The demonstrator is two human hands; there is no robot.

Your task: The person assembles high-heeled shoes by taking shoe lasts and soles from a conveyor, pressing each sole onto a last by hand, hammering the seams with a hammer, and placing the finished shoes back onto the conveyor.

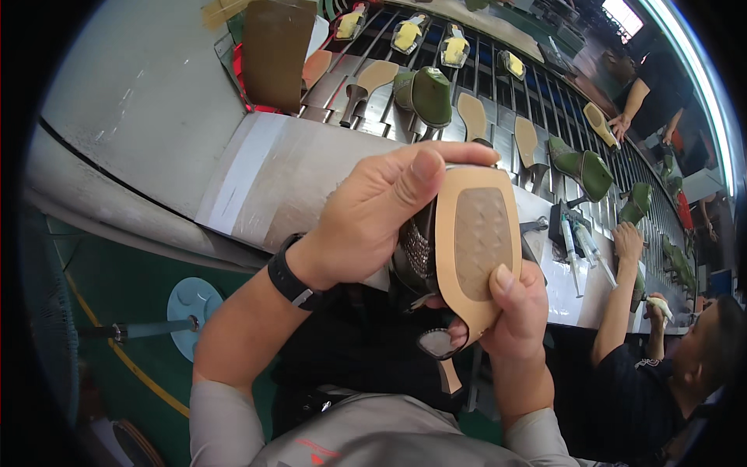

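Observation:
Between my two hands is a dark shoe [420, 249] with a sparkling strap, its bottom turned up toward me. A tan sole [478, 233] with a paler, patterned inset lies along that bottom. My left hand [377, 206] grips the shoe's far end from the left, with its fingers stretched over the edge and its thumb raised along them. At the near right edge, my right hand [513, 307] presses its thumb on the sole, and its other fingers go underneath. Much of the shoe's upper is hidden behind the sole and my hands.
Beyond the bench edge [303, 163], a roller conveyor [381, 117] carries loose tan soles [471, 115] and green shoes [424, 97]. Syringes [583, 249] stand in a dark holder at right. A co-worker's hand [627, 240] touches a green shoe nearby. A brown board [274, 54] stands at left.

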